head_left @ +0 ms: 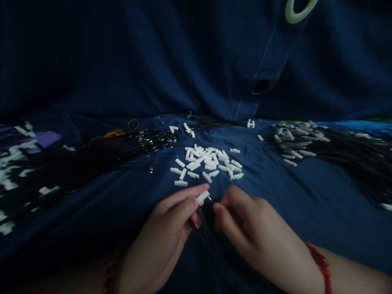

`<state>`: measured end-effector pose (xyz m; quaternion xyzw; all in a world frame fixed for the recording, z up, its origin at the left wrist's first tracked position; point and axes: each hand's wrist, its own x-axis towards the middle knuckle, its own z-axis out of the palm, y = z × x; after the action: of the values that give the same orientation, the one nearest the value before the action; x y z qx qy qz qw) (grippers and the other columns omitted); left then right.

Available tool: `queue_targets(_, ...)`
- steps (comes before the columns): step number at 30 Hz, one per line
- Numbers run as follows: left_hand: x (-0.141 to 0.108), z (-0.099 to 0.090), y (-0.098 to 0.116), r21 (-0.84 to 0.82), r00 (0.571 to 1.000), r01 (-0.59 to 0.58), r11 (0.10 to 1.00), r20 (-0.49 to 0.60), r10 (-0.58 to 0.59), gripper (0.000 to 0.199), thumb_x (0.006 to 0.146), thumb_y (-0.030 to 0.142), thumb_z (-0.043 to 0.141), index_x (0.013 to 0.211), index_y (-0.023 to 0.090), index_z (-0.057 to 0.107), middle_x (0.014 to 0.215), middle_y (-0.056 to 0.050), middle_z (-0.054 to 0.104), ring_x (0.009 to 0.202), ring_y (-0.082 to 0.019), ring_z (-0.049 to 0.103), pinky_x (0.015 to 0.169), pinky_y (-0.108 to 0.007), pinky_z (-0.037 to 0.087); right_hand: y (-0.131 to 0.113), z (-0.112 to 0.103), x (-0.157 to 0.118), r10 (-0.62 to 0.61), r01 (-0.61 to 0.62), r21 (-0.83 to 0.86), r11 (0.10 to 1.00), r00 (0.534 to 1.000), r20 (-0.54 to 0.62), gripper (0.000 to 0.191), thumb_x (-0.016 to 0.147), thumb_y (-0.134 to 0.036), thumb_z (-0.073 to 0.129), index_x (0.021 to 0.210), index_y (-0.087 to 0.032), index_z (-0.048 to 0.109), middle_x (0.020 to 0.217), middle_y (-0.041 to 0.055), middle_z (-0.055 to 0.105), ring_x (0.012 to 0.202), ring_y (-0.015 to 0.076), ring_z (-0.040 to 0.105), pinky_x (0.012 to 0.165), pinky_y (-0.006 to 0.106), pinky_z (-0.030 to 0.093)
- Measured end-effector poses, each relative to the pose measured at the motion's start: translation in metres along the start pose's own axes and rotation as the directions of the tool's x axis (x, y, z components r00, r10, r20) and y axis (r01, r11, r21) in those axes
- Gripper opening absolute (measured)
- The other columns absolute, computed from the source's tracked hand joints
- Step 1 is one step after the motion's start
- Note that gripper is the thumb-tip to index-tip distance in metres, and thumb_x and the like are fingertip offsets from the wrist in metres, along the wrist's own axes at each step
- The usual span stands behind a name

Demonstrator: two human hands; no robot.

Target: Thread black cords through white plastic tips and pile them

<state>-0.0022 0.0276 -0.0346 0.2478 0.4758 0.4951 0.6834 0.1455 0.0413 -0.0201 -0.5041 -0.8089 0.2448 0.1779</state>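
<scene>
Between the thumb and fingers of my left hand (173, 220) is a white plastic connector housing (203, 197). Thin black wires (206, 232) hang below it. My right hand (249, 222) is closed in a pinch on a black wire (214, 200), whose shiny metal tip points at the housing's right end. Tip and housing are very close; whether they touch I cannot tell. Just beyond my hands lies a loose pile of white connector housings (210, 159) on the dark blue cloth (147, 185).
To the left lies a bundle of black wires (122, 149) with metal tips, and white connectors (12, 163) at its far end. At right rests another bundle with white connectors (301, 136). Behind are a small wire bunch (220, 123), an orange band (114, 133) and a pale ring (294, 18).
</scene>
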Motion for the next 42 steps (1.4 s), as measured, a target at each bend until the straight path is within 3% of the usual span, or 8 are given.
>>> queue_targets(8, -0.004, -0.008, -0.007, 0.295, 0.998, -0.045, 0.954, -0.029, 0.056, 0.024, 0.075, 0.031, 0.057, 0.098, 0.026, 0.065, 0.076, -0.002, 0.062, 0.077, -0.015, 0.051, 0.072, -0.027, 0.04, -0.003, 0.001, -0.003, -0.036, 0.033, -0.083, 0.996, 0.999, -0.036, 0.019, 0.086, -0.027, 0.035, 0.073, -0.017, 0.043, 0.054, -0.0008, 0.05, 0.041, 0.0105, 0.045, 0.039, 0.02, 0.028)
queue_targets(20, -0.002, -0.007, -0.004, 0.331, 0.997, -0.073, 0.941, 0.01, 0.074, 0.022, 0.076, 0.03, 0.056, 0.095, 0.023, 0.065, 0.081, -0.003, 0.063, 0.072, -0.015, 0.05, 0.068, -0.027, 0.038, -0.001, 0.001, -0.003, -0.126, 0.122, -0.067, 0.99, 0.99, -0.058, 0.012, 0.086, -0.021, 0.037, 0.077, -0.016, 0.042, 0.056, -0.0018, 0.049, 0.043, 0.0093, 0.043, 0.04, 0.02, 0.026)
queue_targets(24, -0.001, -0.005, -0.001, 0.243, 0.999, -0.051, 0.969, 0.008, 0.051, 0.022, 0.076, 0.027, 0.056, 0.095, 0.021, 0.065, 0.08, -0.002, 0.062, 0.074, -0.014, 0.049, 0.071, -0.027, 0.037, 0.003, -0.003, -0.001, -0.261, 0.256, -0.18, 0.95, 0.965, -0.004, 0.007, 0.085, -0.017, 0.04, 0.08, -0.015, 0.044, 0.063, 0.0001, 0.052, 0.052, 0.0116, 0.048, 0.047, 0.022, 0.031)
queue_targets(31, 0.0, -0.004, 0.004, 0.055, 0.999, -0.005, 0.998, 0.04, 0.003, 0.021, 0.075, 0.023, 0.058, 0.094, 0.018, 0.066, 0.068, 0.0, 0.055, 0.066, -0.011, 0.044, 0.065, -0.023, 0.035, 0.018, -0.023, 0.007, -0.469, 0.416, -0.455, 0.787, 0.883, -0.002, 0.008, 0.084, -0.015, 0.041, 0.089, -0.014, 0.049, 0.076, 0.0044, 0.054, 0.066, 0.0159, 0.051, 0.057, 0.026, 0.036)
queue_targets(35, -0.001, -0.003, 0.004, 0.027, 0.999, 0.012, 1.0, 0.031, -0.013, 0.021, 0.075, 0.019, 0.057, 0.094, 0.017, 0.066, 0.073, -0.001, 0.057, 0.066, -0.01, 0.043, 0.064, -0.022, 0.035, 0.024, -0.043, 0.012, -0.568, 0.462, -0.653, 0.6, 0.821, 0.058, 0.011, 0.084, -0.014, 0.041, 0.089, -0.014, 0.051, 0.073, 0.005, 0.053, 0.061, 0.0163, 0.047, 0.053, 0.028, 0.033)
queue_targets(37, 0.0, -0.003, 0.004, 0.029, 0.999, 0.011, 1.0, 0.034, -0.012, 0.021, 0.075, 0.019, 0.057, 0.094, 0.017, 0.067, 0.076, -0.002, 0.057, 0.067, -0.01, 0.043, 0.064, -0.022, 0.035, 0.028, -0.051, 0.012, -0.656, 0.537, -0.69, 0.485, 0.745, 0.118, 0.015, 0.085, -0.012, 0.037, 0.091, -0.015, 0.051, 0.068, 0.0042, 0.053, 0.057, 0.0161, 0.045, 0.05, 0.028, 0.031)
queue_targets(40, 0.001, -0.002, 0.004, 0.028, 0.999, 0.008, 1.0, 0.033, -0.009, 0.02, 0.075, 0.02, 0.057, 0.092, 0.017, 0.067, 0.076, -0.003, 0.058, 0.067, -0.011, 0.043, 0.064, -0.023, 0.035, 0.033, -0.055, 0.013, -0.798, 0.683, -0.648, 0.337, 0.572, 0.188, 0.014, 0.084, -0.014, 0.041, 0.087, -0.021, 0.052, 0.062, 0.0003, 0.052, 0.054, 0.0147, 0.044, 0.05, 0.028, 0.029)
queue_targets(42, 0.001, -0.002, 0.004, 0.03, 1.0, 0.006, 1.0, 0.029, -0.007, 0.02, 0.075, 0.02, 0.057, 0.092, 0.017, 0.067, 0.075, -0.003, 0.058, 0.067, -0.011, 0.043, 0.064, -0.023, 0.036, 0.036, -0.053, 0.015, -0.82, 0.749, -0.594, 0.293, 0.517, 0.246, 0.015, 0.084, -0.015, 0.042, 0.077, -0.021, 0.054, 0.061, -0.0005, 0.052, 0.055, 0.0139, 0.045, 0.052, 0.028, 0.03)
